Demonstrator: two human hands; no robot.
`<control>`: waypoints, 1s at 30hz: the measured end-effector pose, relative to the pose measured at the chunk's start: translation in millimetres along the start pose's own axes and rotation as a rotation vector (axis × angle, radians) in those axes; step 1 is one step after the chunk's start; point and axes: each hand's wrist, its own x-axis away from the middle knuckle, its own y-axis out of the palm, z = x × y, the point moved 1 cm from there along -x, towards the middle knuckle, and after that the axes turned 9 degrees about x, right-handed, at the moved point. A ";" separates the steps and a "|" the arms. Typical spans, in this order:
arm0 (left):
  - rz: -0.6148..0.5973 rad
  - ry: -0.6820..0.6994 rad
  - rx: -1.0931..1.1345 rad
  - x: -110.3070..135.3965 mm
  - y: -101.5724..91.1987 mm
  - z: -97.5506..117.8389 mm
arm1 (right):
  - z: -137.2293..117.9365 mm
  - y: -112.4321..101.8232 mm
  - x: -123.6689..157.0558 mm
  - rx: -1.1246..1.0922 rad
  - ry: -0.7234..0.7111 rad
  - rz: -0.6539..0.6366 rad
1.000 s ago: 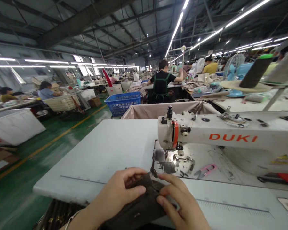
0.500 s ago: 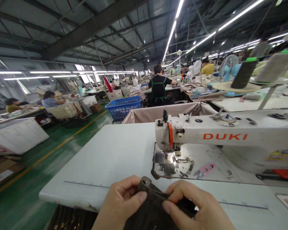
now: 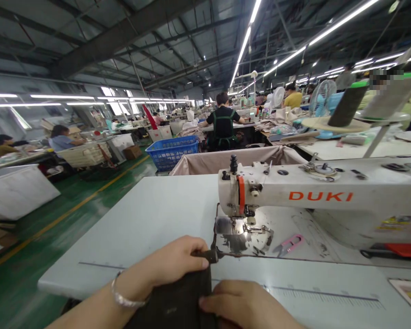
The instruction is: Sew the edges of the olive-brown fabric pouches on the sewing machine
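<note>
A dark fabric piece [image 3: 178,301] with a rolled, tube-like edge at its top hangs over the front of the white sewing table [image 3: 157,219]. My left hand [image 3: 181,258] pinches that rolled end, just in front of the machine's needle plate. Lower down, my right hand [image 3: 239,301] is closed on the right edge of the same fabric. The sewing machine [image 3: 322,196] marked DUKI stands behind both hands, its presser foot [image 3: 241,224] above the plate. Pink thread snips [image 3: 289,245] lie on the machine bed, right of the foot.
A fabric-lined bin [image 3: 198,163] and a blue basket [image 3: 173,153] stand beyond the table. A person in black [image 3: 223,123] sits farther back. Thread cones [image 3: 347,107] rise at the right. A green floor aisle [image 3: 99,196] runs along the left.
My left hand has moved up and forward with the rolled edge, toward the needle plate. My right hand has slid lower and slightly left along the fabric, which now lies turned.
</note>
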 end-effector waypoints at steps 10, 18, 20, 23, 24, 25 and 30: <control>0.462 0.243 -0.396 -133.2 17.9 -15.3 | 91.4 -12.3 -26.1 0.538 0.166 -0.041; 0.255 0.451 -0.450 -90.9 50.7 -17.6 | 92.6 -14.7 12.4 0.503 0.137 0.064; 0.228 0.480 -0.479 -84.7 51.5 -20.1 | 93.7 -11.2 14.0 0.491 0.133 0.101; 0.205 0.531 -0.463 -85.9 45.2 -25.0 | 93.7 -8.0 13.0 0.487 0.125 0.138; 0.199 0.542 -0.438 -87.8 42.1 -26.9 | 93.1 -7.4 12.4 0.489 0.125 0.149; 0.190 0.554 -0.416 -89.6 39.2 -28.6 | 92.2 -7.1 11.9 0.491 0.125 0.158; 0.167 0.574 -0.417 -91.7 35.6 -29.3 | 88.6 -8.7 10.6 0.493 0.102 0.172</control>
